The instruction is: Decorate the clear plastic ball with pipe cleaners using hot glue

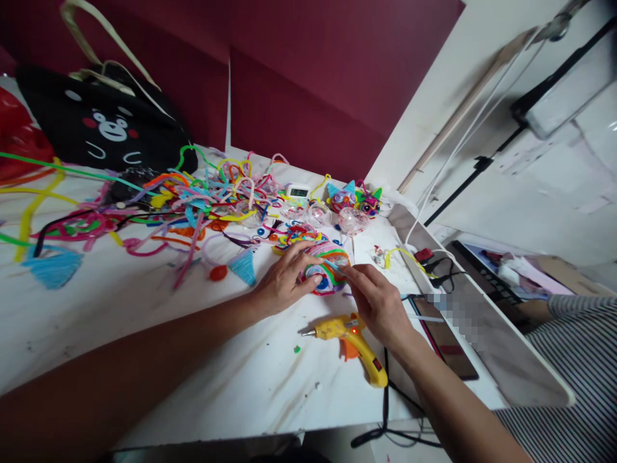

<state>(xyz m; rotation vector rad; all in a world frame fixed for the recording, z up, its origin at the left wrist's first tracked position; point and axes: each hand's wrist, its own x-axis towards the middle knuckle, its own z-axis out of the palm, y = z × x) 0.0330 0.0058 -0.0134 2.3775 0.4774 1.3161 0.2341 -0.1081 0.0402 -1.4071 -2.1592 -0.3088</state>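
My left hand holds a round ball wrapped in coloured pipe cleaners, with the fingers over its top and the thumb on its near side. A blue round piece shows on the ball beside the thumb. On the right side, my right hand is closed in a pinch on a light blue pipe cleaner that lies against the ball. Below the hands lies a yellow glue gun with a lit orange light, its nozzle pointing left. Blue wrapped triangles lie left of my left hand.
A heap of pipe cleaners spreads across the back. Behind it stand a black bag, a small white digital clock, clear balls and decorated balls. A tablet-like device lies right, by a low partition. Someone in striped clothing is beyond.
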